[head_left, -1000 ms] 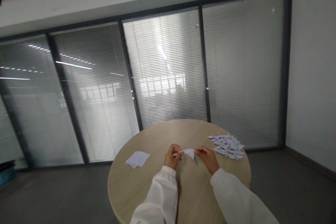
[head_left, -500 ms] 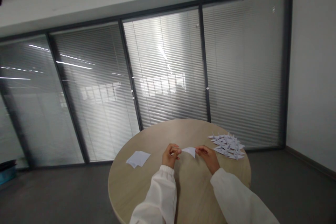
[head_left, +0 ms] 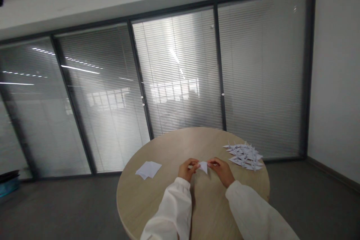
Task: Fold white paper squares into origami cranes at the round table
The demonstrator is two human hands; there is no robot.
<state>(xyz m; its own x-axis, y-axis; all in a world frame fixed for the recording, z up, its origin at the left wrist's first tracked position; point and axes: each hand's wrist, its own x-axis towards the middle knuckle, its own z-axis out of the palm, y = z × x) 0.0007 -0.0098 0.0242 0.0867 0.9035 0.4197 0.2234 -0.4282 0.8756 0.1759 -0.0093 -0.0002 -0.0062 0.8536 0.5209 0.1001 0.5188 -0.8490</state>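
A small white folded paper triangle [head_left: 204, 167] is held just above the round wooden table [head_left: 157, 198], pinched at both ends. My left hand [head_left: 187, 170] grips its left corner with thumb and fingers closed. My right hand [head_left: 222, 170] pinches its right corner. Both arms wear white sleeves. The two hands sit close together near the table's middle.
A small stack of white paper sheets [head_left: 148, 169] lies on the table to the left. A pile of several folded white paper shapes [head_left: 244, 156] lies at the right edge. Behind stand glass partitions with shut blinds [head_left: 180, 78]; grey floor surrounds the table.
My hands have drawn closer together, and the paper piece between them looks narrower than before. The view has shifted slightly.
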